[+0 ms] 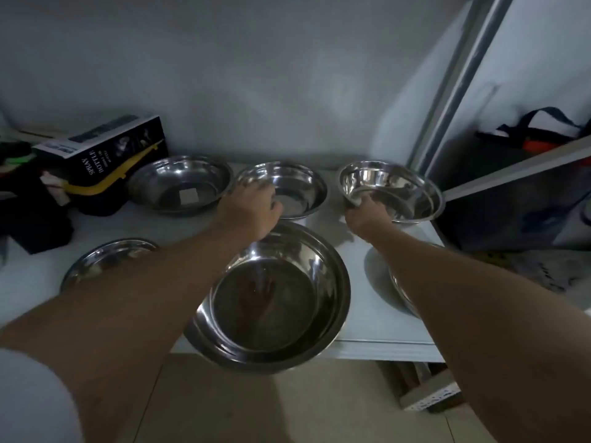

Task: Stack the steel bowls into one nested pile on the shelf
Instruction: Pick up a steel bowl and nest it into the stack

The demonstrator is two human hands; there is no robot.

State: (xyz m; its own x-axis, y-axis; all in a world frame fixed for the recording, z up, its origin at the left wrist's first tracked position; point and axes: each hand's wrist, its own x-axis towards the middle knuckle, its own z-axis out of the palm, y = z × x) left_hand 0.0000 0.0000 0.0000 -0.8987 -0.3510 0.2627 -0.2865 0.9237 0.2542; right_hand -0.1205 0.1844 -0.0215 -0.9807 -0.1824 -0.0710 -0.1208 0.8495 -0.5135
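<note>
Several steel bowls sit on a pale shelf [367, 327]. The largest bowl [275, 298] overhangs the front edge. Behind it my left hand [252, 212] grips the near rim of the middle back bowl [297, 190]. My right hand [366, 212] pinches the near rim of the back right bowl [399, 190], which is tilted. A back left bowl [182, 183] holds a small square label. A shallow bowl [105, 260] at the front left is partly hidden by my left forearm. Another bowl [401, 289] shows only as a sliver under my right forearm.
A black spray-bottle box [105, 151] and dark clutter [28, 212] fill the shelf's left end. A grey wall stands close behind the bowls. A metal upright [457, 84] and a dark bag [518, 174] are on the right. Floor tiles [287, 407] lie below the shelf edge.
</note>
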